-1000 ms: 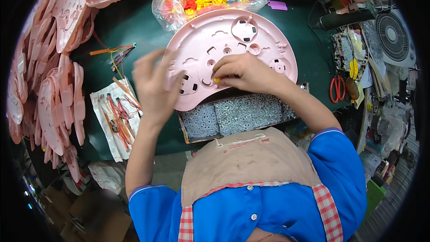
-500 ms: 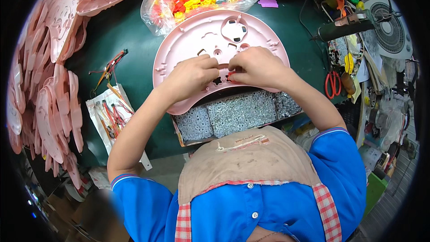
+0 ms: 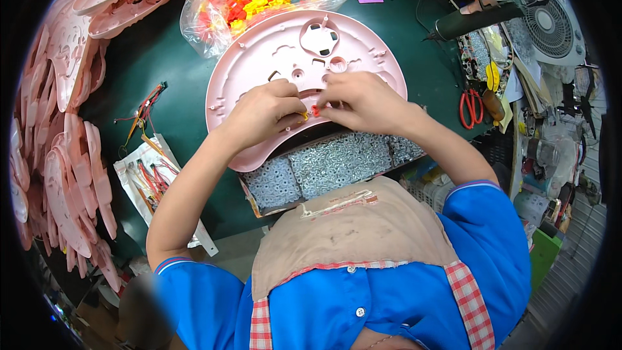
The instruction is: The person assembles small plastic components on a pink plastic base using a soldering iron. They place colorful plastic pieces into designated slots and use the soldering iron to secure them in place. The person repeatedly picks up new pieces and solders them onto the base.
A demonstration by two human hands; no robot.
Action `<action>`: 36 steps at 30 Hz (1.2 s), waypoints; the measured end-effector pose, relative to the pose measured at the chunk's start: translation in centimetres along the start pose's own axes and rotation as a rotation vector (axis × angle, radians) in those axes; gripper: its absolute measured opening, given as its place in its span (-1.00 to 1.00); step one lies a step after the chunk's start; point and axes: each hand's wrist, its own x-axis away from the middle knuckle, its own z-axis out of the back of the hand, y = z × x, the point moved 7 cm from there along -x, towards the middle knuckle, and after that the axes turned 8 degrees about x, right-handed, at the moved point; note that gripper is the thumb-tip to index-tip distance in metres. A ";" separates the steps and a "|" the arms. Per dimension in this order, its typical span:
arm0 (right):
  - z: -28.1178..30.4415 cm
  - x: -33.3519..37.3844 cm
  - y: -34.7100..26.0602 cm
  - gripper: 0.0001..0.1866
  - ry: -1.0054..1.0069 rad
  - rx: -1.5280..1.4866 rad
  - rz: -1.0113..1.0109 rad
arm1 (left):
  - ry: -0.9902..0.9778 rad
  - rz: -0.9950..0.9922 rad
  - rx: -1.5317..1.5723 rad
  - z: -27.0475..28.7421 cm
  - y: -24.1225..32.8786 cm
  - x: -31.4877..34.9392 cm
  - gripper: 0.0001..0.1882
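A pink curved plastic shell (image 3: 253, 58), hollow side up, lies in front of me. My left hand (image 3: 262, 113) is closed in a pinch at the shell's near middle, with a small yellow plastic star piece (image 3: 304, 116) at its fingertips. My right hand (image 3: 366, 104) is beside it, fingers curled, thumb and fingertips at a small red plastic piece (image 3: 315, 111). The red piece sits where a star-shaped hole showed earlier. Fingers partly cover both small pieces. Holes, posts and a round white part (image 3: 319, 39) show farther up the shell.
A clear bag of red and yellow pieces (image 3: 259, 0) stands behind the shell. Below the shell is a box of small metal parts (image 3: 340, 159). Pink shells (image 3: 65, 155) pile up at left, near wired parts (image 3: 152, 175). Red-handled scissors (image 3: 471, 109) and a fan (image 3: 547, 23) are at right.
The view has shifted slightly, moving the scene left. My left fingertips are now at a yellow piece over the left star hole; the red piece shows more clearly beside my right fingertips.
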 end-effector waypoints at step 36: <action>2.5 1.8 0.8 -0.84 0.016 -0.597 -0.281 | 0.305 0.152 -0.359 -6.1 7.9 4.8 -0.95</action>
